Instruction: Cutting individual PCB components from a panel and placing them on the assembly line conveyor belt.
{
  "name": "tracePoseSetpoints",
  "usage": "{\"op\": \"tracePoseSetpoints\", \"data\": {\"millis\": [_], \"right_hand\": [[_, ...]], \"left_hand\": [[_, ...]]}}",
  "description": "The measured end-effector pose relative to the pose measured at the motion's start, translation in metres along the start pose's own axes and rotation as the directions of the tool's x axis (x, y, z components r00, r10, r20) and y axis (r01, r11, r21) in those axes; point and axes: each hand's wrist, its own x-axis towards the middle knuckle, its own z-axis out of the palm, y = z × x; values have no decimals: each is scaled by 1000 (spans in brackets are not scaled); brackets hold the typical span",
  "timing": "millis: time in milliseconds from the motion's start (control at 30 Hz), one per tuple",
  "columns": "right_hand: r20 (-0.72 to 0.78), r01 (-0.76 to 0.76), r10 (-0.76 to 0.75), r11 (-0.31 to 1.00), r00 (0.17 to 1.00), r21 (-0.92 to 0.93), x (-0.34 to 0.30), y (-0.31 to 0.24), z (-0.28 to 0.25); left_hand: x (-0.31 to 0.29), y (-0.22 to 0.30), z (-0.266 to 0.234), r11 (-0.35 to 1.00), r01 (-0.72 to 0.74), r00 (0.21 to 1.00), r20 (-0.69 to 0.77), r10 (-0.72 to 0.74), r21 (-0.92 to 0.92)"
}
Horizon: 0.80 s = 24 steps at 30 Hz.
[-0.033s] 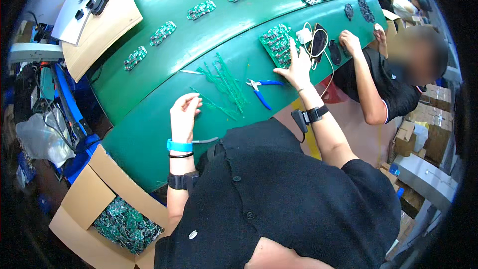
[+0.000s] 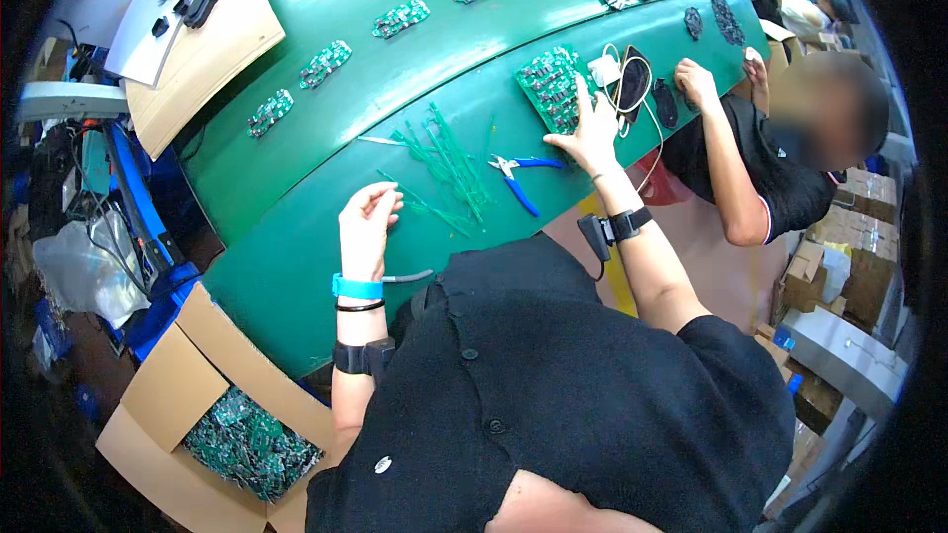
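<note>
My left hand (image 2: 367, 232) is over the near left of the green bench, its fingers curled with thumb and fingertips together. Right at those fingertips lies one end of a thin green strip (image 2: 434, 212); whether it is pinched I cannot tell. More cut green strips (image 2: 449, 163) lie in a loose heap between my hands. Fingers spread, my right hand (image 2: 592, 133) rests at the right edge of a green circuit board panel (image 2: 550, 89), thumb by its lower corner. Blue-handled cutters (image 2: 523, 178) lie with handles apart, below that panel.
Single circuit boards (image 2: 400, 18) run in a row along the far bench. A white plug with a cable (image 2: 603, 70) lies beside the panel. At right, a co-worker's hand (image 2: 696, 84) is near black oval parts (image 2: 665, 104). An open carton (image 2: 148, 424) of green boards stands lower left.
</note>
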Motion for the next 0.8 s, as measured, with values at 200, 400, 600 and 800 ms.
{"op": "tracePoseSetpoints", "data": {"millis": [200, 400, 600, 800], "right_hand": [[20, -52, 50, 995, 999, 80, 3, 6, -12], [516, -585, -526, 43, 676, 810, -25, -98, -62], [521, -499, -643, 239, 562, 833, -46, -166, -57], [264, 346, -341, 938, 902, 29, -57, -71, -14]], "left_hand": [[-6, 0, 5, 967, 90, 987, 149, -55, -239], [-11, -5, 39, 895, 192, 931, 363, -37, -402], [-37, -22, -10, 598, 133, 975, 214, 66, -790], [-95, -14, -92, 708, -134, 988, -147, 43, -694]]}}
